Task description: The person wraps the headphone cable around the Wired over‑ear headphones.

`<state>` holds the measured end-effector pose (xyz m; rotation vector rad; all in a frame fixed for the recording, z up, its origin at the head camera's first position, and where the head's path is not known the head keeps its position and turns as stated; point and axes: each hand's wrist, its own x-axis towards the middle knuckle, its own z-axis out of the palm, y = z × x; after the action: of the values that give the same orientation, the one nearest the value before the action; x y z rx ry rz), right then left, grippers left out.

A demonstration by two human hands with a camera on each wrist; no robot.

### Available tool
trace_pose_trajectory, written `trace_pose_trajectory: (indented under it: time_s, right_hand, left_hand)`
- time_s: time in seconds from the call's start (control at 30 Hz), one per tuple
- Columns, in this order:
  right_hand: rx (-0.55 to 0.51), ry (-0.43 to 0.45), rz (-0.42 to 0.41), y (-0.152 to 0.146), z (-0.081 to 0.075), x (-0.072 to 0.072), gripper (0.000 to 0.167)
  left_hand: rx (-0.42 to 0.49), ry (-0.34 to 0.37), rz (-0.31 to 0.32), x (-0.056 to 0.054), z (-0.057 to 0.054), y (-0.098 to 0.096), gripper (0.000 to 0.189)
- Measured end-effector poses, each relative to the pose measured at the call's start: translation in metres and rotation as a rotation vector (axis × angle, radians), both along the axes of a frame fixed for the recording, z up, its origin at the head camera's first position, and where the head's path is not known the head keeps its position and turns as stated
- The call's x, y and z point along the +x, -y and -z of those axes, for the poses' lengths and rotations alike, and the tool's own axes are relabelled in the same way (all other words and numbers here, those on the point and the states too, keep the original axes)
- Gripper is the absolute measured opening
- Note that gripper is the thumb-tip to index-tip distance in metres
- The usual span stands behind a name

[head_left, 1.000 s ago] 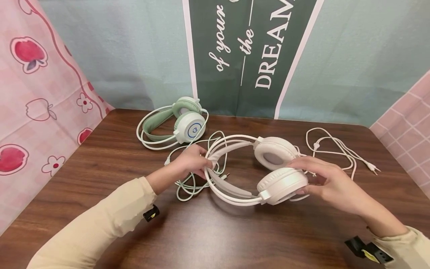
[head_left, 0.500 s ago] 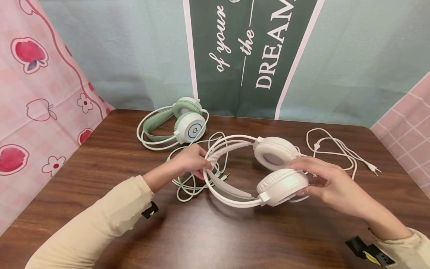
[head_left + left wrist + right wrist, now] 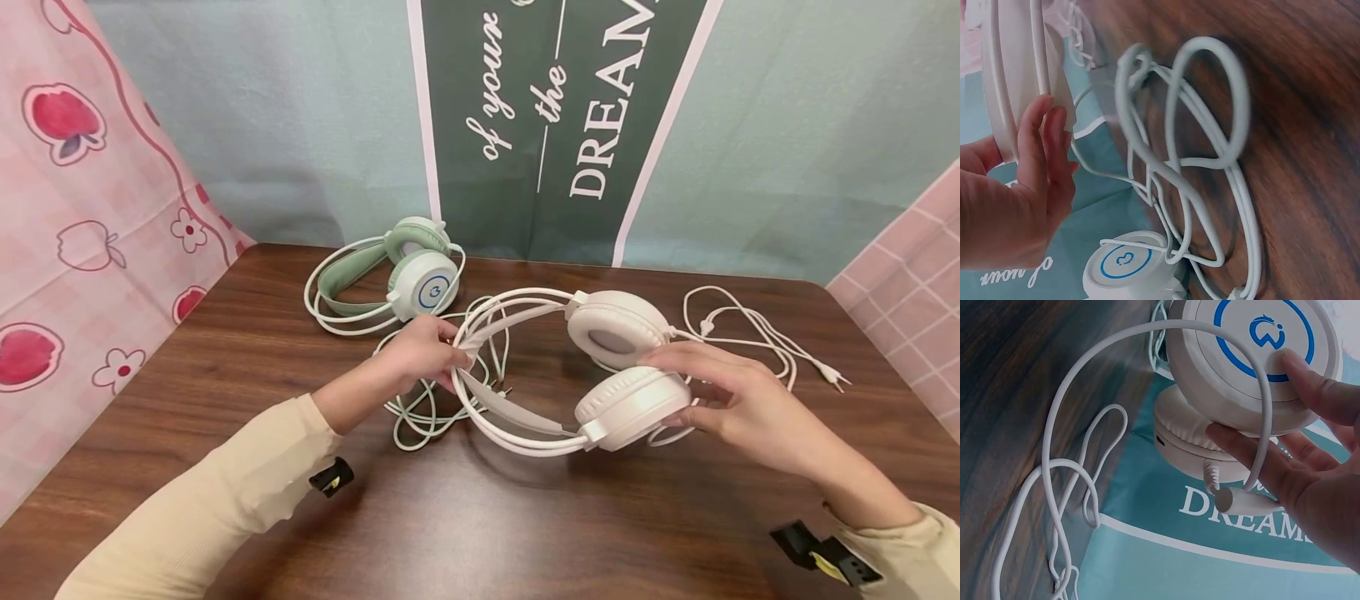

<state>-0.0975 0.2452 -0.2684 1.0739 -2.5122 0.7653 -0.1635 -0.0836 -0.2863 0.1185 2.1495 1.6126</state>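
Note:
A pair of white headphones point(image 3: 633, 408) is held over the table by both hands. My left hand point(image 3: 422, 354) pinches the middle of its headband, thumb on one side and fingers on the other in the left wrist view. My right hand point(image 3: 738, 400) grips the nearer ear cup; in the right wrist view its thumb lies on the cup's outer face point(image 3: 1266, 337), which bears a blue ring and logo. The other ear cup point(image 3: 617, 329) hangs just behind. A white cable point(image 3: 1054, 487) loops down from the headphones past the right hand.
Mint-green and white headphones point(image 3: 426, 285) lie at the back left of the brown table point(image 3: 510, 533). Their tangled green cord point(image 3: 1179, 169) lies under the left hand. The white cord's plug end point(image 3: 828, 373) rests at the right. A lettered cloth point(image 3: 525, 125) hangs behind.
The white headphones' ear cups have risen slightly and tilted, with the right hand still on one cup. The left hand has shifted a little left and up. The green headphones have not moved.

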Motion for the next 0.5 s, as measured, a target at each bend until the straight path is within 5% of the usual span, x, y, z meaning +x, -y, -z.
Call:
trace_pose_trajectory:
  time_s: [0.37, 0.5]
  right_hand:
    - [0.008, -0.005, 0.035, 0.0004, -0.0012, -0.0018, 0.077]
    - [-0.127, 0.092, -0.044, -0.0037, -0.0042, -0.0016, 0.072]
  left_hand:
    - [0.116, -0.015, -0.063, 0.0027, -0.0025, 0.0063, 0.025]
    - [0.14, -0.013, -0.086, 0.0024, -0.0041, 0.009, 0.027]
